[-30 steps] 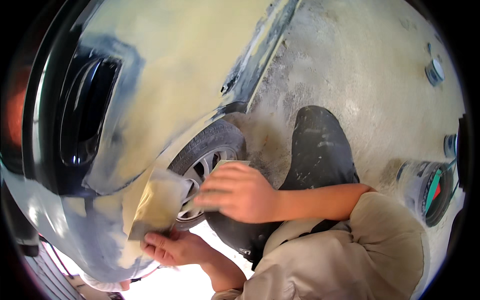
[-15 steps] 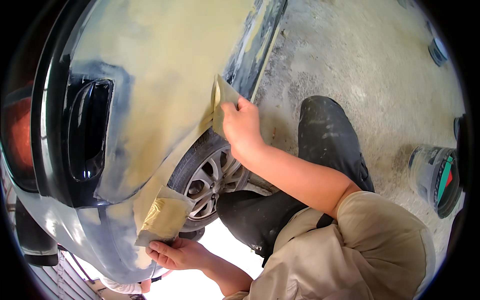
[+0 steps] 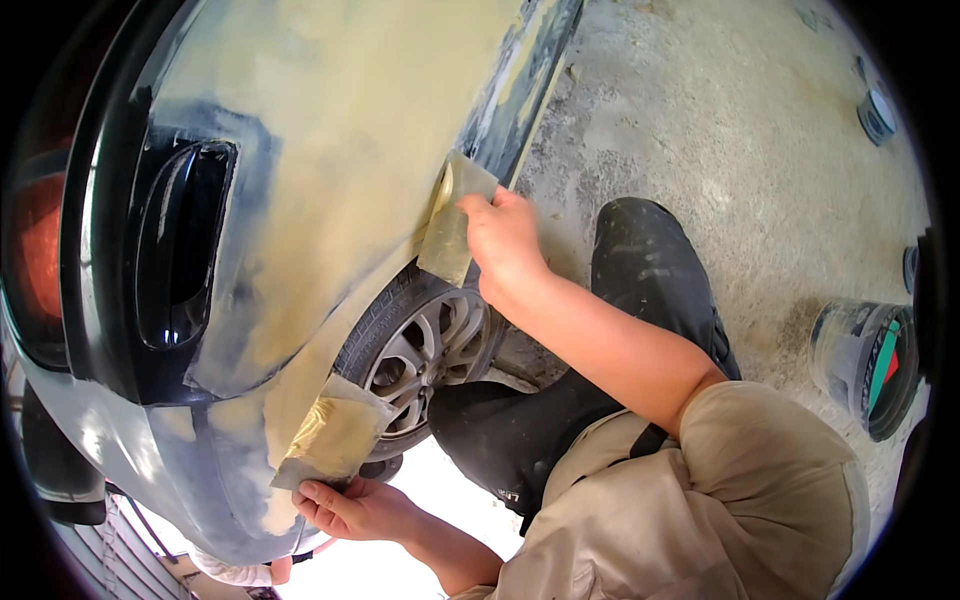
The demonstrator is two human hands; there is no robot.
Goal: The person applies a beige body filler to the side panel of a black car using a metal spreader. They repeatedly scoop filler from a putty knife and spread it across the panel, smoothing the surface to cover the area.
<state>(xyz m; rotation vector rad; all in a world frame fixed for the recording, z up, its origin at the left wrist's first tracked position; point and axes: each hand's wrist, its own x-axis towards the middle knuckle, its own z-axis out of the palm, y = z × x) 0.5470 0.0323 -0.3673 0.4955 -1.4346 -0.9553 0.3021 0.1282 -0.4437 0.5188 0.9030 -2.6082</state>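
Note:
My right hand point(image 3: 505, 235) pinches a thin, flat putty spreader point(image 3: 455, 225) with yellowish putty on it. The spreader is at the car body panel point(image 3: 340, 140), just above the wheel arch; whether its edge touches I cannot tell. The panel is smeared with pale yellow filler over grey-blue patches. Lower down, my left hand point(image 3: 350, 508) grips the bottom edge of a squarish thin plate point(image 3: 335, 430), which carries a glossy lump of yellow putty. This plate is held in front of the bumper side and partly covers the wheel point(image 3: 425, 355).
A black-rimmed recess point(image 3: 185, 245) and a red tail light point(image 3: 40, 250) lie left on the car. My bent knees point(image 3: 655, 270) are beside the wheel. Buckets point(image 3: 860, 365) stand on the concrete floor point(image 3: 740, 130) at right. Another person's hand point(image 3: 281, 570) shows below the bumper.
My right hand has shifted slightly right with its spreader, which now shows more of its flat face. My left hand and its plate stay nearly in place. The view has shifted slightly.

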